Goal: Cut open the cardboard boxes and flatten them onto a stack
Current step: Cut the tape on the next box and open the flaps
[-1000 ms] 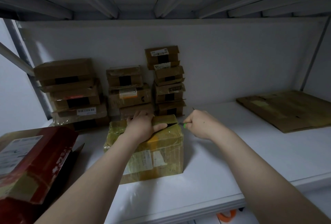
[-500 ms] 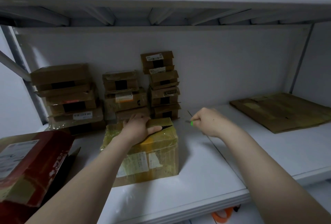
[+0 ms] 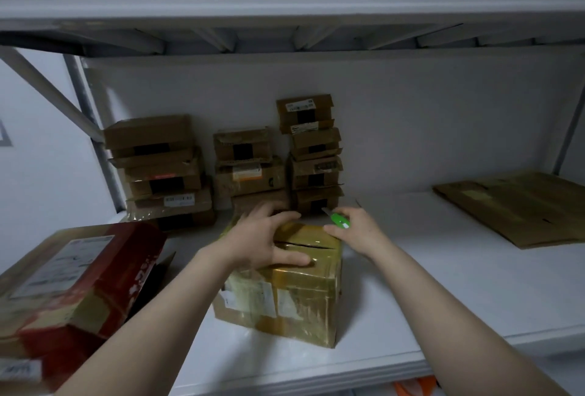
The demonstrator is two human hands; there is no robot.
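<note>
A taped brown cardboard box (image 3: 285,297) stands on the white shelf (image 3: 443,294) in front of me, with a dark slit cut across its top. My left hand (image 3: 269,237) lies spread over the box top, thumb along the near edge. My right hand (image 3: 357,231) touches the box's right top corner and holds a green utility knife (image 3: 340,221), its blade pointing up and left. Flattened cardboard (image 3: 522,205) lies in a low stack at the far right of the shelf.
Three piles of small sealed cardboard boxes (image 3: 247,167) stand against the back wall. A red and brown opened box (image 3: 72,294) sits at the left front. An upper shelf (image 3: 285,0) hangs close overhead. An orange object (image 3: 414,387) shows below the shelf edge.
My right hand with the knife came back from the right to the box's right top corner. My left hand spread wider over the top. The box has turned, its right corner now nearer.
</note>
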